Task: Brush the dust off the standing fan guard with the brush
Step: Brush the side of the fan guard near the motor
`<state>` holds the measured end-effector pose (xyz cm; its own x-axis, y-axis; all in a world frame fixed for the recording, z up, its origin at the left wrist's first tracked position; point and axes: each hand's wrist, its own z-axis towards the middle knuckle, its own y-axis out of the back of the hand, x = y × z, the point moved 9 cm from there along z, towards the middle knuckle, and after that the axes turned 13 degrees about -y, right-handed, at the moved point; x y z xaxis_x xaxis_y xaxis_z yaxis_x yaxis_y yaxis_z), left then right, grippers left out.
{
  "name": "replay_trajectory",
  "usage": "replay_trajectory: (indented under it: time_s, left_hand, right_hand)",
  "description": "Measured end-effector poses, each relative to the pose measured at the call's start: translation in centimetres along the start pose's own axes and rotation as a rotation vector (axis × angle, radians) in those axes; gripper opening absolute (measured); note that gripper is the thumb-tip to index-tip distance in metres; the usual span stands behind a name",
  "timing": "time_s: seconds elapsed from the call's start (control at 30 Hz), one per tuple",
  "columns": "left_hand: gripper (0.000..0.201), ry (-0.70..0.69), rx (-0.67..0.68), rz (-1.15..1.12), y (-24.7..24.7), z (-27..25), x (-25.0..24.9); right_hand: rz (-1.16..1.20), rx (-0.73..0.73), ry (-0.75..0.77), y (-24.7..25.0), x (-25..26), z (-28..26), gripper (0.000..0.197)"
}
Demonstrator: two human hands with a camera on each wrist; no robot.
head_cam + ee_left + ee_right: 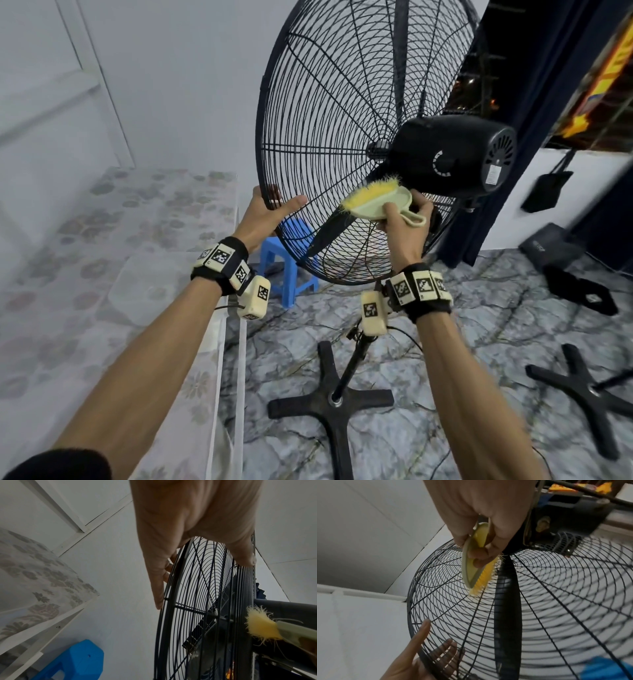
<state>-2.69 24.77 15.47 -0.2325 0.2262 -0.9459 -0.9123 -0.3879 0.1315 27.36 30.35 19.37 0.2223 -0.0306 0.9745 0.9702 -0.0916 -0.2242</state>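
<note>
Head view shows the right hand (404, 219) clamped on the brush (373, 202), its yellow bristles against the rear guard (335, 113) just beside the motor (452, 154). Left of it, the left hand (270, 214) steadies the guard's rim, thumb laid flat on the rear wires, fingers straight around the front. Brushing seems underway near the hub; the next stroke likely calls for sweeping outward along the wires while the rim stays braced. Beyond the hands, the guard is a black wire cage, blade (329, 233) visible inside; dust is too fine to judge.
</note>
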Motion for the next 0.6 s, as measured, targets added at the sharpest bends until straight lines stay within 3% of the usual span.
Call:
replay_trajectory:
  time_s: [0.13, 0.37, 0.47, 0.6]
  left_hand:
    - [0.102, -0.002, -0.001, -0.018, 0.2, 0.1, 0.3]
    - [0.086, -0.019, -0.003, -0.027, 0.0, 0.0, -0.1]
    - [0.090, -0.021, 0.000, -0.021, 0.0, 0.1, 0.0]
    - [0.104, -0.025, -0.008, -0.019, 0.4, 0.2, 0.0]
  right_hand:
    - [0.252, -0.024, -0.104, 1.0, -2.3, 0.8, 0.053]
    - [0.538, -0.091, -0.200, 1.2, -3.9, 2.8, 0.047]
    - [0.478, -0.119, -0.168, 1.2, -4.1, 2.6, 0.038]
    - [0.199, 0.042, -0.171, -0.3, -4.6, 1.9, 0.023]
